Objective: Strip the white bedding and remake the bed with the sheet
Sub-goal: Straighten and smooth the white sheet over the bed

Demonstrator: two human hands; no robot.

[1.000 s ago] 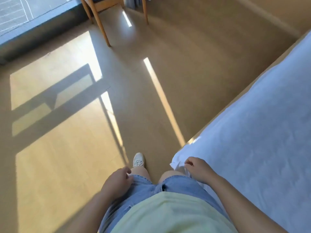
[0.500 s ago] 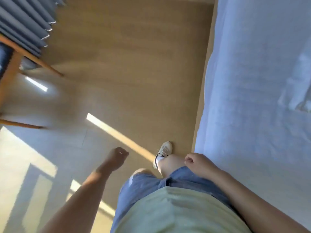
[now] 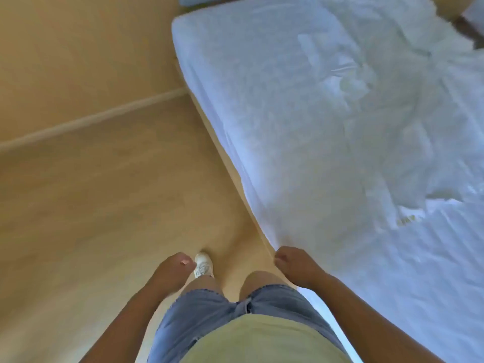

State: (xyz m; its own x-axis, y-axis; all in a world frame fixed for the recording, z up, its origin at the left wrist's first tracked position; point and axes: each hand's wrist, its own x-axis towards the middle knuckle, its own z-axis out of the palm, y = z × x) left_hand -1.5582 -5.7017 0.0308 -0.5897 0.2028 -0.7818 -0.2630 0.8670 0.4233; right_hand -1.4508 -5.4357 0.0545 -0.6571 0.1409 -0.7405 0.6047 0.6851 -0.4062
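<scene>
A white sheet covers the mattress on the right; it lies smooth near me and wrinkled toward the far right. Its long edge runs diagonally down to my right hand. That hand is curled into a fist right at the sheet's edge, and I cannot tell whether it pinches any fabric. My left hand hangs over the floor beside my thigh, fingers curled, with nothing in it. A crumpled heap of white bedding lies on the far right of the bed.
Wooden floor fills the left, bounded by a wall with a pale baseboard. A wooden bed frame shows under the mattress edge. My white shoe steps forward in the aisle. A pale pillow edge shows at the top.
I have turned right and walked along the bed; the chair, curtain and sunlit floor have left the view. My right hand stayed at the sheet's edge and my left hand swung in toward my thigh.
</scene>
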